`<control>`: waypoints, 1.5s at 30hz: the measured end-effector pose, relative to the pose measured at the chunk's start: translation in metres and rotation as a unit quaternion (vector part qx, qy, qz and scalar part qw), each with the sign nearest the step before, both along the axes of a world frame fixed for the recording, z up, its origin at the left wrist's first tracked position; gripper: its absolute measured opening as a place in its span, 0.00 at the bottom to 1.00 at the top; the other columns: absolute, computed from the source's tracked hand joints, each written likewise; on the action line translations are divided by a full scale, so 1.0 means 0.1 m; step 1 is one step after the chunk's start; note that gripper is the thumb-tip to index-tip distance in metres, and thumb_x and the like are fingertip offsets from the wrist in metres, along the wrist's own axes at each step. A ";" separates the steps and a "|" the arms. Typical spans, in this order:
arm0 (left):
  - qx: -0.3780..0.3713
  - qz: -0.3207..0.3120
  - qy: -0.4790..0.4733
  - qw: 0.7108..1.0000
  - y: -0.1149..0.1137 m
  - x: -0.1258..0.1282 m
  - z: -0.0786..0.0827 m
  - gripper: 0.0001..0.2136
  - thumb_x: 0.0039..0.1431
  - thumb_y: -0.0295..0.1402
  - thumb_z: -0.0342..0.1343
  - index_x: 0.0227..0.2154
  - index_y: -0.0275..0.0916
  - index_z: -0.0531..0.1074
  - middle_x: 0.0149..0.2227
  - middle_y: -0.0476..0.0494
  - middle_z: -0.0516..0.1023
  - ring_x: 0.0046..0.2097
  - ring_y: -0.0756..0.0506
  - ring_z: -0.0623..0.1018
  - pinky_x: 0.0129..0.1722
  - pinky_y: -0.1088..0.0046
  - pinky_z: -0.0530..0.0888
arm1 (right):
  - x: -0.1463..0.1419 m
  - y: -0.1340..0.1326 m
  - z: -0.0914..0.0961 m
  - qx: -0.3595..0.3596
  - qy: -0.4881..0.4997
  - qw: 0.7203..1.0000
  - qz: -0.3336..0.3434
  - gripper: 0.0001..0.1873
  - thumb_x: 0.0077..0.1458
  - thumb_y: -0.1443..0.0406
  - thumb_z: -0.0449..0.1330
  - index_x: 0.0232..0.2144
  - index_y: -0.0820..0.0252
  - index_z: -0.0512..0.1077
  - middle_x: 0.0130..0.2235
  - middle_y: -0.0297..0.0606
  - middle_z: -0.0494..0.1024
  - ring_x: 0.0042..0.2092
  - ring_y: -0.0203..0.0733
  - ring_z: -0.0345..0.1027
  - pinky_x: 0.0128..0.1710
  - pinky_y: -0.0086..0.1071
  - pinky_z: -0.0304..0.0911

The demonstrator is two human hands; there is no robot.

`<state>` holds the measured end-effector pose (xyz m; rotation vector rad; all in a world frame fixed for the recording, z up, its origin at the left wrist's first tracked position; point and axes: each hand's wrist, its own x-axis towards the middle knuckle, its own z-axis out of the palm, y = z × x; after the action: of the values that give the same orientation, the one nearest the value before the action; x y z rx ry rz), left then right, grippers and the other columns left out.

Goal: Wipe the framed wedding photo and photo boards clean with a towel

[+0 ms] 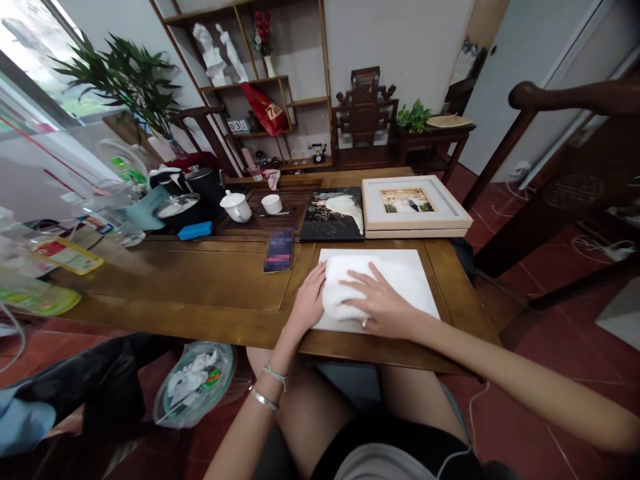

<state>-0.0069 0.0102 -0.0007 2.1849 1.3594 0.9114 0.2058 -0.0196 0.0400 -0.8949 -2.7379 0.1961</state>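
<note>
Wooden counter [215, 275], dark brown, over a red-tiled floor [537, 347]; shelving [307, 103] against the wall behind. White panel [415, 283] lies flat near the counter's front edge, before the seated person. White cloth [334, 295], apparently folded thick, rests on the panel's left part. Right grip [384, 303]: released, fingers fanned across the cloth from its right side, palm low. Left grip [307, 303]: fingers nearly straight along the cloth's left side, at the panel's edge; cannot tell whether anything is pinched, thumb side hidden. Phone [279, 251] lies just beyond, to the left; a dark picture board [333, 215] and a pale frame [425, 217] lie past the panel's far edge. Judgement on handling: spread fingers suit a soft cloth, sharing the pressure evenly; keep the palm level so no corner bunches. Left fingers would do best as a light stop, steadying the panel without dragging the cloth. Caution: the ring on the right grip should stay clear of the panel's surface.
</note>
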 end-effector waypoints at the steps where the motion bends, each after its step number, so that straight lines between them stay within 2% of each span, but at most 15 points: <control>1: -0.002 0.000 -0.001 1.000 0.00 -0.01 -0.01 0.19 0.63 0.31 0.43 0.55 0.37 0.67 0.62 0.40 0.64 0.64 0.42 0.61 0.64 0.57 0.59 | -0.01 -0.15 0.01 -0.007 -0.011 1.000 0.009 0.25 0.47 0.68 0.59 0.50 0.55 0.71 0.62 0.47 0.61 0.65 0.61 0.42 0.60 0.65 0.27; 4: -0.004 0.005 -0.004 1.000 0.01 -0.02 -0.03 0.20 0.63 0.31 0.42 0.56 0.39 0.66 0.63 0.41 0.63 0.64 0.43 0.61 0.64 0.57 0.59 | -0.03 -0.45 0.03 -0.022 -0.022 0.999 0.030 0.24 0.45 0.66 0.60 0.48 0.53 0.72 0.63 0.45 0.59 0.66 0.61 0.39 0.60 0.65 0.25; 6: -0.005 0.003 0.000 1.000 0.01 -0.02 -0.04 0.20 0.63 0.30 0.42 0.57 0.37 0.65 0.63 0.40 0.62 0.64 0.42 0.61 0.64 0.56 0.59 | -0.02 -0.45 0.03 -0.027 -0.018 0.999 0.034 0.24 0.45 0.66 0.60 0.48 0.52 0.72 0.62 0.44 0.60 0.66 0.59 0.39 0.61 0.63 0.26; 10: 0.005 0.001 0.006 1.000 0.00 -0.02 -0.04 0.20 0.63 0.30 0.42 0.57 0.36 0.64 0.63 0.38 0.62 0.64 0.42 0.61 0.64 0.57 0.59 | 0.01 0.01 0.07 -0.035 0.003 0.999 -0.020 0.22 0.51 0.67 0.58 0.50 0.51 0.71 0.59 0.41 0.66 0.64 0.55 0.48 0.61 0.60 0.33; 13: 0.014 0.004 0.007 1.000 -0.01 0.00 -0.01 0.20 0.64 0.29 0.41 0.56 0.35 0.65 0.62 0.38 0.64 0.64 0.43 0.62 0.64 0.58 0.59 | -0.03 0.46 0.12 -0.058 0.030 0.996 -0.054 0.17 0.60 0.62 0.53 0.51 0.53 0.71 0.57 0.41 0.69 0.62 0.55 0.52 0.60 0.57 0.41; 16: 0.021 0.007 0.013 1.000 -0.01 0.01 0.00 0.19 0.64 0.29 0.41 0.54 0.36 0.68 0.60 0.38 0.66 0.63 0.42 0.63 0.63 0.58 0.61 | -0.18 0.77 0.16 -0.071 0.052 0.994 -0.062 0.20 0.64 0.58 0.48 0.53 0.56 0.70 0.56 0.44 0.70 0.58 0.53 0.57 0.57 0.50 0.51; 20: 0.027 0.014 0.020 0.999 0.00 0.01 -0.01 0.19 0.64 0.28 0.41 0.54 0.39 0.68 0.58 0.40 0.69 0.61 0.42 0.65 0.62 0.56 0.62 | -0.41 0.94 0.16 -0.069 0.049 0.995 -0.059 0.20 0.65 0.57 0.47 0.51 0.58 0.71 0.53 0.46 0.72 0.55 0.52 0.60 0.54 0.46 0.55; 23: 0.020 0.019 0.025 0.999 0.01 0.01 -0.04 0.19 0.64 0.29 0.41 0.54 0.36 0.68 0.59 0.38 0.67 0.62 0.42 0.64 0.63 0.57 0.61 | -0.40 0.95 0.17 -0.068 0.047 0.994 -0.065 0.21 0.65 0.58 0.47 0.52 0.60 0.70 0.53 0.47 0.72 0.56 0.52 0.60 0.54 0.45 0.55; 27: 0.016 0.023 0.007 1.000 0.01 0.00 -0.07 0.19 0.64 0.30 0.42 0.56 0.36 0.66 0.61 0.38 0.65 0.64 0.43 0.62 0.64 0.56 0.59 | -0.02 0.84 0.18 -0.071 0.042 0.993 -0.088 0.21 0.64 0.59 0.46 0.55 0.58 0.67 0.55 0.45 0.70 0.56 0.53 0.60 0.55 0.46 0.55; 31: 0.015 0.020 -0.003 1.000 0.01 0.00 -0.08 0.19 0.64 0.31 0.42 0.56 0.37 0.66 0.62 0.39 0.64 0.64 0.43 0.62 0.64 0.56 0.59 | 0.57 0.67 0.11 -0.063 0.040 0.984 -0.164 0.23 0.63 0.57 0.45 0.57 0.54 0.64 0.59 0.41 0.67 0.60 0.55 0.56 0.57 0.51 0.53; 34: 0.015 0.021 0.005 1.000 0.01 0.00 -0.09 0.20 0.65 0.31 0.41 0.56 0.34 0.66 0.62 0.37 0.63 0.64 0.43 0.62 0.65 0.57 0.58 | 0.87 0.53 0.07 -0.053 0.037 0.978 -0.200 0.23 0.63 0.56 0.44 0.57 0.54 0.64 0.58 0.43 0.67 0.60 0.56 0.55 0.57 0.52 0.54; 37: 0.018 0.022 0.004 1.000 0.00 0.00 -0.08 0.20 0.65 0.31 0.41 0.56 0.34 0.66 0.62 0.37 0.63 0.64 0.43 0.61 0.65 0.57 0.58 | 0.93 0.31 0.10 -0.039 0.035 0.984 -0.173 0.20 0.62 0.59 0.46 0.53 0.55 0.67 0.57 0.46 0.66 0.60 0.55 0.55 0.57 0.53 0.55; 40: 0.018 0.021 -0.005 1.000 0.00 0.01 -0.08 0.19 0.65 0.31 0.41 0.56 0.37 0.66 0.62 0.39 0.64 0.64 0.43 0.62 0.64 0.56 0.59 | 0.84 -0.07 0.17 -0.030 0.014 0.993 -0.114 0.18 0.56 0.67 0.50 0.48 0.54 0.71 0.56 0.45 0.67 0.62 0.54 0.51 0.59 0.56 0.50; 43: 0.017 0.021 -0.013 1.000 0.00 0.01 -0.08 0.19 0.65 0.31 0.42 0.56 0.38 0.66 0.62 0.40 0.64 0.64 0.43 0.62 0.65 0.57 0.59 | 0.79 -0.48 0.25 -0.046 -0.017 0.997 -0.056 0.24 0.46 0.73 0.53 0.45 0.50 0.72 0.57 0.40 0.67 0.64 0.52 0.48 0.62 0.56 0.45; 45: 0.017 0.020 -0.014 1.000 0.00 0.01 -0.08 0.19 0.64 0.31 0.42 0.56 0.38 0.67 0.62 0.41 0.64 0.64 0.43 0.62 0.65 0.57 0.58 | 0.82 -0.66 0.28 -0.060 -0.028 0.997 -0.029 0.26 0.43 0.74 0.54 0.43 0.47 0.73 0.59 0.35 0.66 0.64 0.50 0.47 0.63 0.54 0.45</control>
<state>-0.0057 0.0103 -0.0085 2.1705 1.3880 0.9830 0.2873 -0.0859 0.0682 -1.0258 -2.7711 0.3321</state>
